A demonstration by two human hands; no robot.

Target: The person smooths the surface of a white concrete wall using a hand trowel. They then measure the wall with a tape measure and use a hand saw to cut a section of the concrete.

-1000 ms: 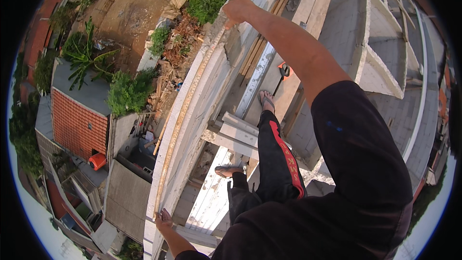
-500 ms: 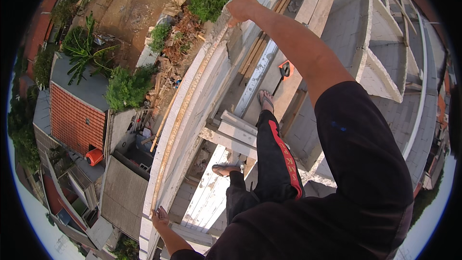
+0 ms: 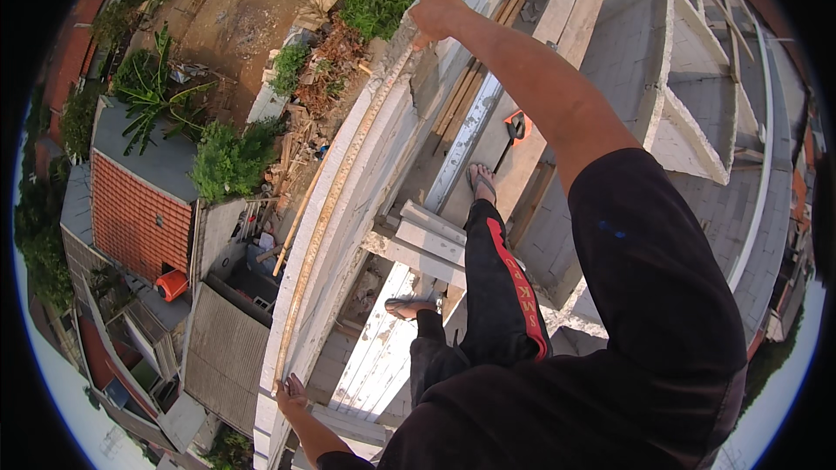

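Observation:
A long, narrow yellowish strip (image 3: 333, 206) lies along the top of the pale block wall (image 3: 302, 219), running between my two hands. My right hand (image 3: 435, 19) is at its upper end, fingers curled down over it and the rough wall edge. My left hand (image 3: 291, 392) pinches its lower end near the bottom of the view. My sandalled feet stand inside the wall, one on a board (image 3: 468, 205), the other on white-streaked boards (image 3: 370, 365). A black-and-orange tool (image 3: 515, 129) lies on the board ahead of my foot.
Left of the wall is a drop to tiled roofs (image 3: 141, 222), an orange tank (image 3: 171, 285), rubble, plants (image 3: 233, 161) and bare dirt. To the right are planks (image 3: 572, 2), low block partitions (image 3: 692, 135) and a curved outer edge.
The view has shifted slightly against the surroundings since a second ago. Both hands stay on the ends of the strip, with little other movement.

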